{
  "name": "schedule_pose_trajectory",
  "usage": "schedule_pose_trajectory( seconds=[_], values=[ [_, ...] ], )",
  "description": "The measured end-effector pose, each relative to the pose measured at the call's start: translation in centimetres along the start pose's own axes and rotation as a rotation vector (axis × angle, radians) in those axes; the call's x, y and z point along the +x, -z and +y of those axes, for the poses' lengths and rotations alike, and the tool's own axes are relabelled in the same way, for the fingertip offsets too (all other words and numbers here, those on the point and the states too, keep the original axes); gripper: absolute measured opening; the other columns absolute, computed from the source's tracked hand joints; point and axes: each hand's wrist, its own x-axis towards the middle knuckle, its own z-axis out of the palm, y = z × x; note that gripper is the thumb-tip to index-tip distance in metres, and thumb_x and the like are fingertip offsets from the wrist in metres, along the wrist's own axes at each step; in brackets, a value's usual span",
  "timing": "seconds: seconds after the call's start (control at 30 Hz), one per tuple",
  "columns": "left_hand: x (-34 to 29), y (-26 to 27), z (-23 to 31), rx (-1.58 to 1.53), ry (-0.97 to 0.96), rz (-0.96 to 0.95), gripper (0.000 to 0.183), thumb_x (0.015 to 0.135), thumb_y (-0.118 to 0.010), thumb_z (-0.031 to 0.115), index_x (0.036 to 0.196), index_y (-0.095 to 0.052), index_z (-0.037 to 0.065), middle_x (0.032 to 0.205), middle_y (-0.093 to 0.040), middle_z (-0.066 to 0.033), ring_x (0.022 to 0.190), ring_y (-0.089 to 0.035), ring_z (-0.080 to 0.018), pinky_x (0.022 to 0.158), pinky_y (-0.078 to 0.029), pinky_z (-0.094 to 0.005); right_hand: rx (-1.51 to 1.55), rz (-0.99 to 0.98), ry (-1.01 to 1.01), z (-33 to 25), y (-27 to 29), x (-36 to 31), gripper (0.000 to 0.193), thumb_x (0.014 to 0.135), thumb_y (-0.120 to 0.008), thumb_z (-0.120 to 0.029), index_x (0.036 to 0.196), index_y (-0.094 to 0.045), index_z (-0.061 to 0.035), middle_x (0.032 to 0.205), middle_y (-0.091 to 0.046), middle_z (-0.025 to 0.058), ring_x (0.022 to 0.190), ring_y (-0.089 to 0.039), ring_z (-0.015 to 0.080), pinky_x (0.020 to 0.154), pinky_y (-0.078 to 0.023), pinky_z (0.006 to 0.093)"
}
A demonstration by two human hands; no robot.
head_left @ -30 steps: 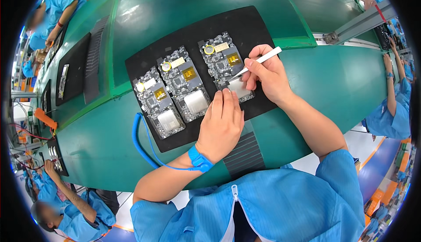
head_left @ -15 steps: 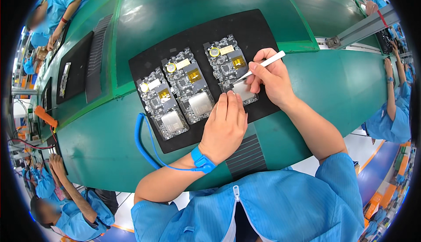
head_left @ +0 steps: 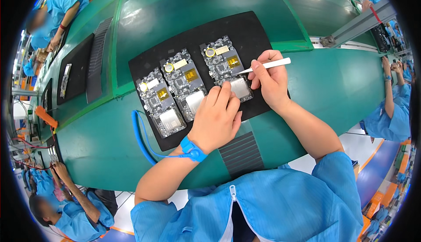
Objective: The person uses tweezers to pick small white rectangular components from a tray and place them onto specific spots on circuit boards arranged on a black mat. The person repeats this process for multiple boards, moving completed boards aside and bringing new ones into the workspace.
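White tweezers (head_left: 263, 65) in right hand (head_left: 271, 82), lengthwise left-right, tip leftward

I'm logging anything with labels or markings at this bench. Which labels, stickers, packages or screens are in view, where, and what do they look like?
No packages or screens show.
Cream label: small pale rectangle at the far end of the right circuit board.
Cream label: same shape, far end of the middle circuit board.
White label: small rectangle, far end of the left circuit board.
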Motion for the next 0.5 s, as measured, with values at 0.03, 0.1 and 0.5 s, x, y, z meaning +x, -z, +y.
schedule_pose_trajectory(
  seconds=[0.03, 0.1, 0.5],
  values=[
    [-0.1, 0.0, -0.1, 0.018, -0.008, 0.014, 0.044, 0.069, -0.071, 0.013, 0.106, -0.056, -0.006, 0.123, -0.047, -0.0245, 0.104, -0.05, -0.0363, 0.087, -0.047, -0.041, 0.038, 0.024, -0.001, -0.1, 0.0, 0.0, 0.017, 0.091, -0.058, -0.011, 0.1, -0.044, -0.005, 0.068, -0.056, 0.0031, 0.048, -0.05, 0.0041, 0.044, -0.04, 0.0176],
    [-0.4, -0.4, -0.2, 0.054, -0.02, 0.044, 0.045, 0.07, -0.072, 0.014, 0.107, -0.056, -0.006, 0.125, -0.047, -0.0236, 0.105, -0.049, -0.0358, 0.087, -0.047, -0.0407, 0.112, 0.07, -0.006, -0.7, -0.2, 0.0, 0.018, 0.091, -0.058, -0.011, 0.101, -0.044, -0.0054, 0.068, -0.057, 0.0038, 0.048, -0.049, 0.0042, 0.044, -0.04, 0.0177],
    [-7.0, -0.1, 4.7, 0.002, -0.297, -0.144, 0.041, 0.077, -0.068, 0.018, 0.11, -0.059, -0.005, 0.117, -0.056, -0.0184, 0.105, -0.055, -0.0283, 0.088, -0.047, -0.0347, -0.015, -0.116, -0.422, -4.5, 4.7, -11.2, 0.017, 0.095, -0.054, -0.015, 0.1, -0.041, -0.0042, 0.075, -0.061, 0.0092, 0.053, -0.058, 0.0103, 0.05, -0.046, 0.0212]
  ],
)
